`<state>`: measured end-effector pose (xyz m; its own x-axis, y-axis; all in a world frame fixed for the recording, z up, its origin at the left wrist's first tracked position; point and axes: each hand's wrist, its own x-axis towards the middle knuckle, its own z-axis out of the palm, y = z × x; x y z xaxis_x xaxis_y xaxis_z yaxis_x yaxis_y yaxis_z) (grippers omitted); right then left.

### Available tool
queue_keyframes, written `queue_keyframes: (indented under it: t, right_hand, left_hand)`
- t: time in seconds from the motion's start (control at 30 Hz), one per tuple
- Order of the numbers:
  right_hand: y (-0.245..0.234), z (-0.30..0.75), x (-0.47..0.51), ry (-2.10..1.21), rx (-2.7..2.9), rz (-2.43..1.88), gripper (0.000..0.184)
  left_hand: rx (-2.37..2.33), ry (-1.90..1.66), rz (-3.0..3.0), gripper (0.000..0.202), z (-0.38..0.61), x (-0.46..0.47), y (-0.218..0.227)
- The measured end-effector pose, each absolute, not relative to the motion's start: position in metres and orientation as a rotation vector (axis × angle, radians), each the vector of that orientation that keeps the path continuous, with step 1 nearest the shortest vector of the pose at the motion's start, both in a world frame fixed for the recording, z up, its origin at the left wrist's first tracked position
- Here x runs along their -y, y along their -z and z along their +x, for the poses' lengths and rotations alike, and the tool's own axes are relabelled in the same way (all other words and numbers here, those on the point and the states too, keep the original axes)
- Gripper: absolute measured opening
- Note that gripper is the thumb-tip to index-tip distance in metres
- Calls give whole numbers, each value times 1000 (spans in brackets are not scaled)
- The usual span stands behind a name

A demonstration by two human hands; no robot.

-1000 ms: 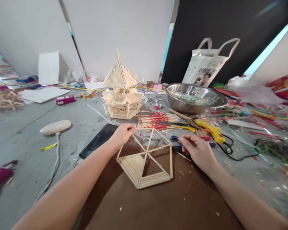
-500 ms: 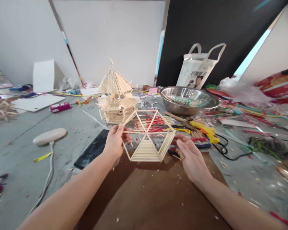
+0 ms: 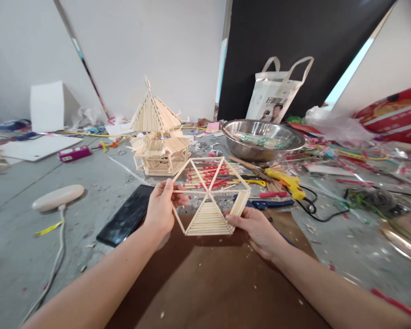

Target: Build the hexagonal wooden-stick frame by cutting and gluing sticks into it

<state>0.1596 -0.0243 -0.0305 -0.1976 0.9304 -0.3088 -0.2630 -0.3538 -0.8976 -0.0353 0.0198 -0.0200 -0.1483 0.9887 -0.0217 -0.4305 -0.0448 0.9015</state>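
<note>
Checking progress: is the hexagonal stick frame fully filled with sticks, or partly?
Partly: two sections of the hexagonal stick frame are filled; the other four are open.

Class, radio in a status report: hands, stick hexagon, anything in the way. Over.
Left hand and right hand both grip the stick hexagon, held above the brown board. Two panels filled, four open. Phone lies left, apart.

A white wall [image 3: 150,41] runs behind a cluttered grey work surface [image 3: 17,183]. To its right stands 1 large black panel [image 3: 294,32], with a pale bright strip [image 3: 349,73] along its edge.
</note>
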Motion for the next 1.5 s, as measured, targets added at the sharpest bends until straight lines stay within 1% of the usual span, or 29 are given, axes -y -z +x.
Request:
queue_keyframes:
  t: [0.1,0.27,0.4,0.57,0.8,1.33,1.5]
  right_hand:
    - [32,162,23,-1735,913,-1201,17]
    - [34,163,22,-1770,925,-1240,23]
    - [36,161,21,-1740,922,-1239,28]
    - [37,161,23,-1698,930,-1215,28]
    - [38,160,24,-1663,938,-1212,31]
    - [37,159,24,-1606,955,-1228,29]
    - [35,158,23,-1593,958,-1230,21]
  left_hand:
    - [-973,-1514,808,16,-34,-18,19]
    - [-993,-1526,812,14,-32,-16,18]
    - [-985,-1531,820,15,-32,-16,20]
    - [-971,-1549,815,19,-32,-17,22]
    - [-959,-1558,821,17,-31,-16,24]
    - [-975,-1554,797,15,-29,-15,24]
    - [-972,-1557,808,16,-30,-16,25]
